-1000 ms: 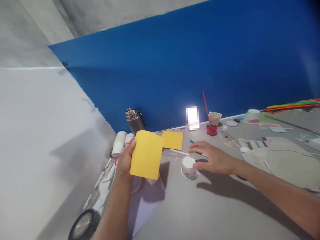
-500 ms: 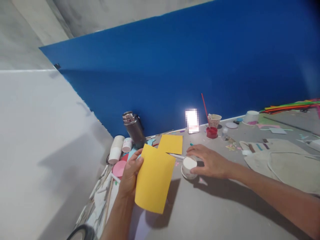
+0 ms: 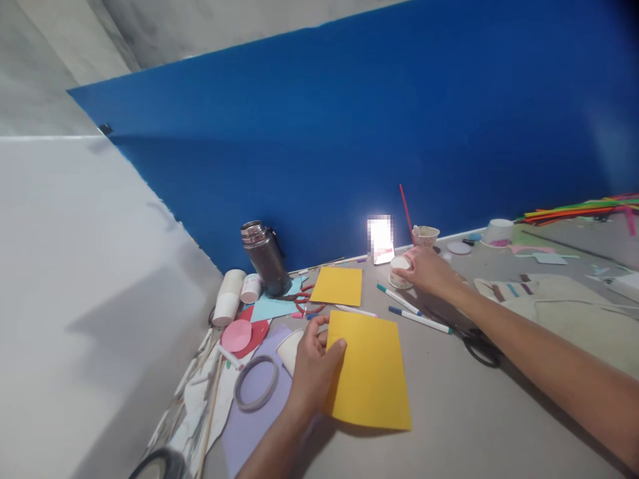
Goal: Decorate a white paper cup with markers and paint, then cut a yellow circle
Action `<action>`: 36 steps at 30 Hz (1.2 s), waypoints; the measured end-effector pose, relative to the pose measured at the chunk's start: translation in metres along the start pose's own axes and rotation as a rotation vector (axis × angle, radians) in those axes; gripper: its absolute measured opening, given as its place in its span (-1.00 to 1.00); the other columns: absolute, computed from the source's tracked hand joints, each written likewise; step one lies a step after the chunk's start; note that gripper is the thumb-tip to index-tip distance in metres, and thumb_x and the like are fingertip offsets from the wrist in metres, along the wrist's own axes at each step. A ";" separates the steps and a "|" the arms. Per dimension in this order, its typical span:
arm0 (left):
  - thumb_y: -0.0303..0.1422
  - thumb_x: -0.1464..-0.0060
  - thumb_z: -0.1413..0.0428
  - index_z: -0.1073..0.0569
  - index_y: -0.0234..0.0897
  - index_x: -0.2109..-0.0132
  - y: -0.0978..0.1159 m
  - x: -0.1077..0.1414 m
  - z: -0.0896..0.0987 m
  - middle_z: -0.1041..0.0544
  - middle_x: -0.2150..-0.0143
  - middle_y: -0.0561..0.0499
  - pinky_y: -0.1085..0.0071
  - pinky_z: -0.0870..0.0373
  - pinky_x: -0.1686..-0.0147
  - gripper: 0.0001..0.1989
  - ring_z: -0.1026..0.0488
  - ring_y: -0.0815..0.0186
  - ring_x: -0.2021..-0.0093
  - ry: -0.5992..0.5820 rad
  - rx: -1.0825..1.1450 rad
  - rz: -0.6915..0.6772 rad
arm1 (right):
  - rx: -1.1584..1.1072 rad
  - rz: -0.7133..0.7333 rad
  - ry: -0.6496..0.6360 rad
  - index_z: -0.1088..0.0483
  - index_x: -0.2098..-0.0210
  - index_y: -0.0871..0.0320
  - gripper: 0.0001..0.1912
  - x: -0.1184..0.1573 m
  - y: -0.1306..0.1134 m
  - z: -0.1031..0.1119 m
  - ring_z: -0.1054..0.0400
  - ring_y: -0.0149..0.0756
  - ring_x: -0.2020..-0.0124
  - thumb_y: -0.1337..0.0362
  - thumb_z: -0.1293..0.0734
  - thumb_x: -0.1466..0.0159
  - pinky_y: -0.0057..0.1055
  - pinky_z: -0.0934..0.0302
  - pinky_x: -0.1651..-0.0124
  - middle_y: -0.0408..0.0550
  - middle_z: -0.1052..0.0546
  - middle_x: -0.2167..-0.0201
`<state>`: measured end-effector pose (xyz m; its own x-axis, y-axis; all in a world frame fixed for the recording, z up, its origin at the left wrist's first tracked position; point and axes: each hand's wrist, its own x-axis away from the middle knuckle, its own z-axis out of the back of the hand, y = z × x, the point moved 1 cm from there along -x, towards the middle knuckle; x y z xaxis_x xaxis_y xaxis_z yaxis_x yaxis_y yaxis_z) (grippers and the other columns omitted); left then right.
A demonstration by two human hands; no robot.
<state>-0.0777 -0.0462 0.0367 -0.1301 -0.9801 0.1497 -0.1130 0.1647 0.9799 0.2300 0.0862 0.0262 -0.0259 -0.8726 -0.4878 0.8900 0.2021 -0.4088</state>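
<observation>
My left hand (image 3: 319, 362) pinches the left edge of a yellow sheet of paper (image 3: 372, 376), held above the grey table. Farther back, my right hand (image 3: 428, 271) has its fingers around a small upside-down paper cup (image 3: 400, 274), which stands at the table's rear beside the bright blurred screen (image 3: 381, 239). Between the hands lie a teal-capped marker (image 3: 399, 299), a blue-capped marker (image 3: 422, 320) and a pink-tipped marker (image 3: 357, 311). A second yellow sheet (image 3: 337, 286) lies flat behind the held one.
At left are a dark flask (image 3: 267, 259), red-handled scissors (image 3: 305, 303), white cups (image 3: 229, 297), a grey tape ring (image 3: 256, 383) and purple paper (image 3: 234, 436). A black ring-shaped item (image 3: 482, 349) lies under my right forearm. A cloth piece (image 3: 544, 319) and colourful pipe cleaners (image 3: 574, 211) are at right.
My right hand has moved the paper cup back and slightly right, uncovering the markers. My left hand has carried the yellow sheet to the right, exposing the tape ring and purple paper.
</observation>
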 end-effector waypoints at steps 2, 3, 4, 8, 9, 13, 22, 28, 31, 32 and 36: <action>-0.22 0.00 -0.32 -0.33 -0.19 -0.11 0.000 0.004 -0.004 -0.71 0.21 -0.08 0.28 -0.55 0.30 -0.44 -0.68 0.09 0.31 0.009 -0.098 -0.001 | 0.024 -0.026 -0.045 -0.52 0.43 0.14 -0.72 -0.002 -0.002 0.001 -0.49 0.10 0.06 0.05 -0.45 -0.25 -0.15 -0.32 -0.01 0.22 -0.65 0.22; -0.24 -0.04 -0.27 -0.33 -0.19 -0.12 -0.001 0.006 -0.006 -0.71 0.19 -0.08 0.28 -0.55 0.28 -0.47 -0.68 0.10 0.30 0.001 -0.142 -0.003 | 0.030 -0.037 -0.063 -0.55 0.39 0.15 -0.71 -0.003 -0.004 0.003 -0.50 0.11 0.04 0.05 -0.44 -0.26 -0.14 -0.32 -0.02 0.23 -0.65 0.19; -0.25 -0.07 -0.23 -0.33 -0.19 -0.13 -0.001 0.007 -0.007 -0.70 0.17 -0.08 0.29 -0.54 0.26 -0.50 -0.67 0.11 0.26 -0.010 -0.186 -0.010 | 0.029 -0.044 -0.075 -0.58 0.32 0.17 -0.70 -0.004 -0.006 0.005 -0.50 0.12 0.02 0.04 -0.43 -0.28 -0.14 -0.32 -0.03 0.25 -0.66 0.14; -0.34 -0.10 -0.15 -0.40 -0.19 -0.11 -0.005 0.012 -0.010 -0.67 0.14 -0.04 0.36 -0.47 0.24 -0.59 -0.62 0.17 0.18 -0.091 -0.400 -0.089 | -0.027 -0.034 -0.125 -0.63 0.07 0.17 -0.58 -0.006 -0.024 0.009 -0.53 0.06 -0.03 -0.03 -0.38 -0.34 -0.20 -0.33 -0.04 0.19 -0.67 -0.01; -0.37 -0.10 -0.14 -0.41 -0.19 -0.10 -0.006 0.013 -0.011 -0.66 0.15 -0.02 0.37 -0.46 0.24 -0.61 -0.61 0.20 0.20 -0.125 -0.442 -0.108 | -0.047 -0.022 -0.147 -0.64 0.06 0.15 -0.58 -0.007 -0.030 0.008 -0.54 0.02 -0.02 -0.04 -0.37 -0.35 -0.23 -0.34 -0.02 0.15 -0.67 -0.02; -0.46 -0.10 -0.08 -0.45 -0.21 -0.06 -0.012 0.012 -0.013 -0.61 0.22 0.05 0.41 -0.38 0.23 -0.64 -0.53 0.27 0.24 -0.219 -0.506 -0.177 | -0.108 0.035 -0.230 -0.66 0.10 0.09 -0.62 -0.014 -0.055 -0.002 -0.57 -0.10 0.07 -0.04 -0.36 -0.37 -0.35 -0.34 0.10 0.04 -0.70 0.00; -0.49 -0.09 -0.08 -0.51 -0.25 0.01 -0.022 0.003 -0.007 -0.57 0.28 0.09 0.39 -0.29 0.23 -0.69 -0.46 0.30 0.28 -0.170 -0.646 -0.302 | -0.074 0.113 -0.291 -0.62 0.12 0.18 -0.60 -0.055 -0.114 -0.050 -0.52 -0.07 0.02 -0.05 -0.40 -0.39 -0.23 -0.37 -0.03 0.13 -0.65 0.07; -0.48 -0.11 -0.07 -0.50 -0.25 -0.04 -0.025 -0.001 -0.004 -0.65 0.08 -0.04 0.35 -0.43 0.12 -0.66 -0.59 0.20 0.10 -0.139 -0.445 -0.283 | -0.145 0.078 -0.333 -0.50 -0.15 0.18 -0.52 -0.059 -0.134 -0.066 -0.45 0.05 -0.18 0.01 -0.45 -0.38 0.01 -0.35 -0.23 0.21 -0.55 -0.17; -0.44 -0.13 -0.09 -0.48 -0.25 -0.03 -0.024 -0.002 -0.004 -0.65 0.03 -0.08 0.35 -0.47 0.12 -0.69 -0.62 0.16 0.05 -0.068 -0.290 -0.255 | -0.244 0.064 -0.315 -0.44 -0.27 0.18 -0.36 -0.041 -0.119 -0.039 -0.32 0.17 -0.34 -0.09 -0.41 -0.36 0.00 -0.24 -0.33 0.28 -0.46 -0.31; -0.42 -0.14 -0.10 -0.48 -0.25 -0.03 -0.023 -0.002 -0.004 -0.66 0.03 -0.09 0.35 -0.48 0.13 -0.70 -0.62 0.15 0.05 -0.044 -0.239 -0.247 | -0.281 0.066 -0.331 -0.46 -0.26 0.17 -0.37 -0.030 -0.112 -0.027 -0.35 0.14 -0.31 -0.12 -0.35 -0.39 -0.02 -0.27 -0.30 0.26 -0.48 -0.30; -0.33 -0.14 -0.17 -0.43 -0.26 -0.02 -0.017 -0.002 -0.005 -0.67 0.07 -0.13 0.33 -0.53 0.18 -0.70 -0.65 0.13 0.13 0.028 -0.024 -0.200 | -0.450 0.098 -0.595 -0.60 -0.07 0.13 -0.27 0.031 -0.083 0.019 -0.58 -0.06 0.10 -0.31 -0.12 -0.42 -0.26 -0.44 0.17 0.12 -0.69 0.08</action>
<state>-0.0710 -0.0472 0.0201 -0.0804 -0.9957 -0.0452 -0.1099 -0.0362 0.9933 0.1638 0.0343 0.0595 0.4082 -0.9083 -0.0913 0.6001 0.3423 -0.7230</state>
